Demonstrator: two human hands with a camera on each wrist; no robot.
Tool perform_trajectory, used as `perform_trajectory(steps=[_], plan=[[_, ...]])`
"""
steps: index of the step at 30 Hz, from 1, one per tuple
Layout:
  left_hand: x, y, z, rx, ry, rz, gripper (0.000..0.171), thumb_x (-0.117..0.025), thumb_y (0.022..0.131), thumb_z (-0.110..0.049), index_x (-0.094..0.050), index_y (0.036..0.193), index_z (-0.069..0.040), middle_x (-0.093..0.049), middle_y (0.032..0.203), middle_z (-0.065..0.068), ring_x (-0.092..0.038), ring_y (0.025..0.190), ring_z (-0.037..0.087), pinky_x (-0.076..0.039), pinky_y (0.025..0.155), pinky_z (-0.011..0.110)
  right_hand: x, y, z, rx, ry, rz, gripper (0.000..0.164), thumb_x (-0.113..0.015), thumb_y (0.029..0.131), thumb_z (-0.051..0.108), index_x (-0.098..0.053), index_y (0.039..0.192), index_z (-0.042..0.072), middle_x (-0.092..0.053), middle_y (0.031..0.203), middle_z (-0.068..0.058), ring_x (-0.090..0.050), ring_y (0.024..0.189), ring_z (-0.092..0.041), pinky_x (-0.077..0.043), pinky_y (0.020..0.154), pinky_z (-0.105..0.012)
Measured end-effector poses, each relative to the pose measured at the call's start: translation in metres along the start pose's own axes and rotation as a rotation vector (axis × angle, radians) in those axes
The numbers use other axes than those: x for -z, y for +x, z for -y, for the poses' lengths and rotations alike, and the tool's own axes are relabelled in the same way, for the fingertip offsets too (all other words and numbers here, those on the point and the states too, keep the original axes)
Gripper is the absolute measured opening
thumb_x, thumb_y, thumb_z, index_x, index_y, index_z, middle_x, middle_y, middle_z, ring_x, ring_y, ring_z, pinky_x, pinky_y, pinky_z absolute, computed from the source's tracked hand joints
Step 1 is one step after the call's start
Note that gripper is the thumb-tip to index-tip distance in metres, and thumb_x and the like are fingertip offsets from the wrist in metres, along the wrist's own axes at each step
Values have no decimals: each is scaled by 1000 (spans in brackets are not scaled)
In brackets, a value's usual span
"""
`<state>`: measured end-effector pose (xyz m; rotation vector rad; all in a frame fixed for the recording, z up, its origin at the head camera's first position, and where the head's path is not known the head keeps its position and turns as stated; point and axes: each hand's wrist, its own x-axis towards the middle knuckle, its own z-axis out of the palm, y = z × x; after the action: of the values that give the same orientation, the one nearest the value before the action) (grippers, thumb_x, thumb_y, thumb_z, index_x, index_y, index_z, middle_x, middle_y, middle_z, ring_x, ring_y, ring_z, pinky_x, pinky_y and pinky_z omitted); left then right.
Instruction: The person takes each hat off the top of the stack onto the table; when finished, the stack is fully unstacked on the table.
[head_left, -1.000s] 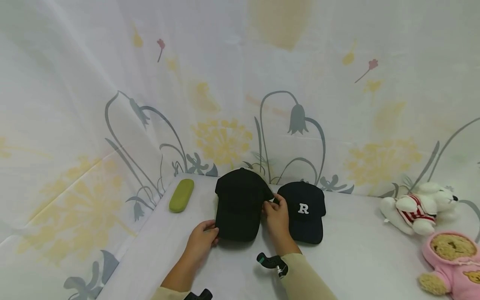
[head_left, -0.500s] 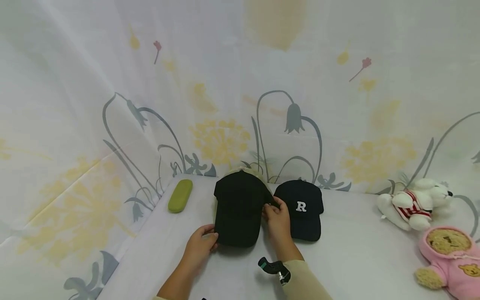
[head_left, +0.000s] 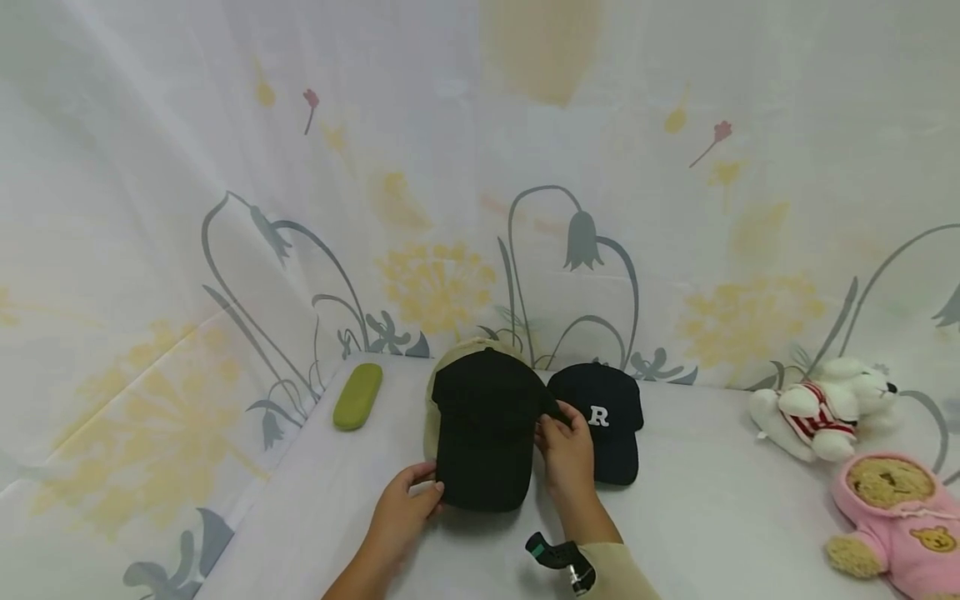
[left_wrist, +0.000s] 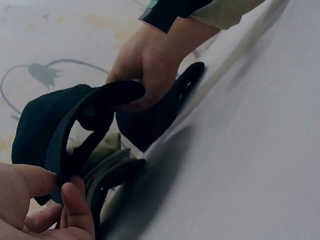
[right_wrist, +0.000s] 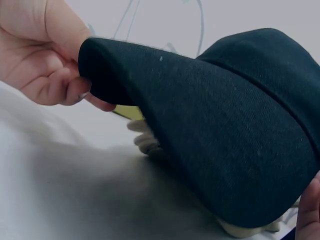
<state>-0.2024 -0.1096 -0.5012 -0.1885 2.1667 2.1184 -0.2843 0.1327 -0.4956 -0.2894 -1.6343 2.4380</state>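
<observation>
A black baseball cap (head_left: pixel 486 433) is gripped by both hands, its brim toward me. My left hand (head_left: pixel 403 510) pinches the brim's left edge between thumb and fingers. On the opposite side, my right hand (head_left: pixel 570 450) holds the cap's edge with curled fingers. Behind and under it shows a beige cap (head_left: pixel 432 429), mostly hidden. The left wrist view shows a gap between the held cap and the stacked brims (left_wrist: pixel 117 172) below. Close to my right hand lies a navy baseball cap (head_left: pixel 617 454) with a white letter R on the front.
A green glasses case (head_left: pixel 357 397) lies left of the caps. To the right are a white plush dog (head_left: pixel 825 408) in a striped top and a teddy bear (head_left: pixel 892 525) in a pink hoodie. A flower-print curtain (head_left: pixel 450 167) rises behind the white table (head_left: pixel 697 467).
Both hands have drawn the black cap slightly toward me, and more of the beige cap has come into sight behind it. The view has shifted a little.
</observation>
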Motion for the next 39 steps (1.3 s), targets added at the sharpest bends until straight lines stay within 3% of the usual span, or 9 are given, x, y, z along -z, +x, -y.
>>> perform_trajectory(steps=[12, 26, 39], plan=[[-9, -11, -4, -23, -31, 31, 50, -68, 100, -10, -52, 144, 7, -54, 141, 23, -65, 94, 15, -59, 80, 29, 14, -19, 19, 2, 24, -34, 33, -60, 105, 4, -50, 135, 13, -68, 96, 3, -67, 89, -10, -57, 78, -22], [-30, -22, -22, -31, -55, 101, 50, -71, 99, -10, -55, 143, 5, -53, 141, 21, -65, 92, 16, -60, 83, 31, 44, -33, 40, 64, -6, -69, 32, -60, 106, 6, -49, 134, 15, -68, 96, 4, -67, 89, -9, -58, 83, -22], [-67, -22, -20, -39, -101, 177, 52, -75, 95, -10, -56, 142, 3, -55, 140, 18, -67, 87, 14, -60, 83, 32, 80, -40, 57, 59, 66, -163, 33, -59, 105, 2, -49, 132, 17, -67, 85, 5, -66, 82, -8, -57, 77, -19]])
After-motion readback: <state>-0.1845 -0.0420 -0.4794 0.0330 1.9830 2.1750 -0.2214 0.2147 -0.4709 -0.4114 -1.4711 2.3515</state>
